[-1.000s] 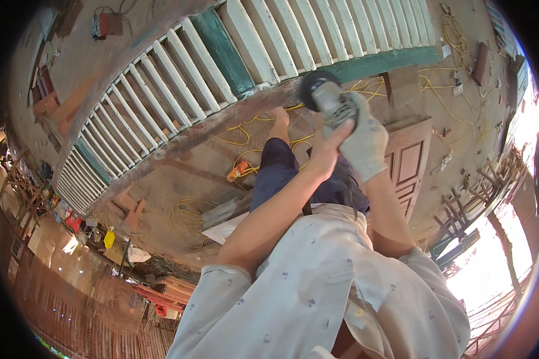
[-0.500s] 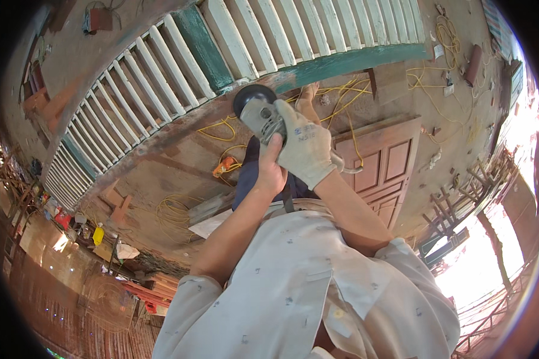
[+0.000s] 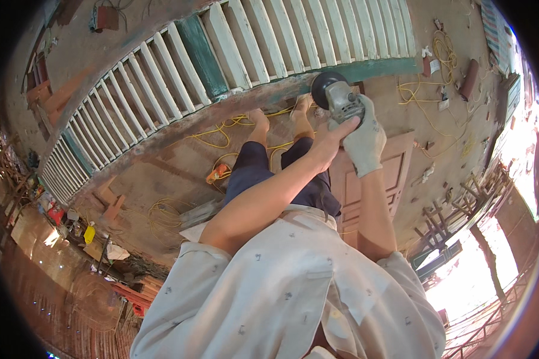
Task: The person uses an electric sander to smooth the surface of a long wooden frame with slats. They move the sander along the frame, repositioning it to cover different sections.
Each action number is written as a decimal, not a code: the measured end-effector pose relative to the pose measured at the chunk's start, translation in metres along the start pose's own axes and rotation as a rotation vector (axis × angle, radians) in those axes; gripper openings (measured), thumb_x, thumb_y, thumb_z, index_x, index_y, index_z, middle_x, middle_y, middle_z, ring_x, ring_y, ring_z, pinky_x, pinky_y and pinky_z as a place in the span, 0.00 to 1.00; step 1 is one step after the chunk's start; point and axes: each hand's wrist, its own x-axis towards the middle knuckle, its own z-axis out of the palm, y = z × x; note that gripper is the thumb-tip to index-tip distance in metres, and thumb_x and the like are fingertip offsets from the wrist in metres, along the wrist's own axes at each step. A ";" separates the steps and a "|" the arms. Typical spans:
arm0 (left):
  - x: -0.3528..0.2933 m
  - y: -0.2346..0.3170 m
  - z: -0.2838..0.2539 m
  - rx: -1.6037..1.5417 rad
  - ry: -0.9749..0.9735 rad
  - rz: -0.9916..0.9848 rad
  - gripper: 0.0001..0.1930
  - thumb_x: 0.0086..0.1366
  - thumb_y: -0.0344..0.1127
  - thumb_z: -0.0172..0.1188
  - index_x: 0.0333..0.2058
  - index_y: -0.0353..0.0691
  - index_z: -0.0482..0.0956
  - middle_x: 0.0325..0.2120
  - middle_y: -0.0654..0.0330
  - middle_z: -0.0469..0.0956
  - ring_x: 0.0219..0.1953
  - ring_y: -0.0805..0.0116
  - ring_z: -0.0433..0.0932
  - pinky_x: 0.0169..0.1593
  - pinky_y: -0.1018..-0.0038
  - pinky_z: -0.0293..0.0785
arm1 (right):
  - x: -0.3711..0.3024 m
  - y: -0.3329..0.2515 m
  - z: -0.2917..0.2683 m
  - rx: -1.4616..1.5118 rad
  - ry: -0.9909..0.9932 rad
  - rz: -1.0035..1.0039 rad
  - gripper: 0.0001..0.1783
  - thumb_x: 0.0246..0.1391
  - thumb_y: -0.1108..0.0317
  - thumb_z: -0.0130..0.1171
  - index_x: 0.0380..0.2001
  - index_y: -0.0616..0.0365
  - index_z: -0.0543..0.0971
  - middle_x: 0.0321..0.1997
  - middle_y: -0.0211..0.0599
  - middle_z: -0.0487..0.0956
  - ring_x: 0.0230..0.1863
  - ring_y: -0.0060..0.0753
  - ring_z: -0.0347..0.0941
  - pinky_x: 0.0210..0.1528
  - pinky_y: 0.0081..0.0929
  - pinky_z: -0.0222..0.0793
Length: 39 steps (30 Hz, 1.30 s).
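My gloved right hand (image 3: 367,142) is wrapped round the body of a grey angle grinder (image 3: 345,105). Bare, my left hand (image 3: 330,142) grips the same tool from the other side, its thumb laid along it. The grinder's round black disc (image 3: 327,88) meets the near rail of a long louvred wooden shutter (image 3: 215,66), or appears to; exact contact is hard to make out. White slats fill the shutter's frame. Green paint covers the rail (image 3: 383,69) right of the disc, while left of it the rail looks bare and brown.
Yellow cable (image 3: 221,136) runs over the floor by my bare feet, near an orange object (image 3: 217,174). A panelled wooden door (image 3: 374,173) lies to the right. Farther right are a coiled yellow cord (image 3: 443,51), a reddish roll (image 3: 469,79) and stacked wooden pieces (image 3: 440,224).
Both hands have carried the grinder rightward along the shutter's near rail, from the bare brown stretch to the edge of the green paint. My left arm now reaches farther across my body.
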 end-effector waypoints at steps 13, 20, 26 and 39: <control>-0.072 -0.027 -0.115 -0.242 0.008 0.330 0.27 0.81 0.48 0.53 0.71 0.40 0.68 0.65 0.57 0.77 0.67 0.62 0.76 0.72 0.61 0.70 | -0.051 -0.066 0.065 0.027 -0.261 -0.324 0.44 0.53 0.52 0.65 0.73 0.47 0.66 0.51 0.45 0.83 0.46 0.54 0.85 0.47 0.50 0.80; -0.027 -0.025 -0.062 -0.222 -0.029 0.209 0.24 0.78 0.45 0.61 0.65 0.40 0.74 0.58 0.62 0.81 0.59 0.69 0.80 0.64 0.68 0.75 | -0.015 -0.031 0.022 -0.022 -0.297 -0.134 0.46 0.53 0.50 0.67 0.74 0.47 0.65 0.50 0.49 0.85 0.49 0.54 0.86 0.49 0.50 0.79; 0.007 -0.029 -0.016 -0.172 -0.003 0.134 0.22 0.77 0.42 0.63 0.63 0.40 0.76 0.55 0.61 0.82 0.55 0.70 0.83 0.59 0.70 0.79 | 0.010 0.003 -0.009 -0.034 -0.263 -0.058 0.46 0.51 0.51 0.68 0.73 0.47 0.66 0.50 0.50 0.86 0.49 0.56 0.86 0.50 0.50 0.79; 0.090 -0.058 0.083 -0.007 -0.063 -0.061 0.25 0.74 0.49 0.66 0.62 0.42 0.77 0.54 0.62 0.83 0.54 0.71 0.84 0.55 0.70 0.81 | 0.063 0.106 -0.063 -0.036 -0.043 0.043 0.45 0.49 0.46 0.74 0.69 0.44 0.70 0.46 0.53 0.88 0.49 0.61 0.85 0.52 0.51 0.79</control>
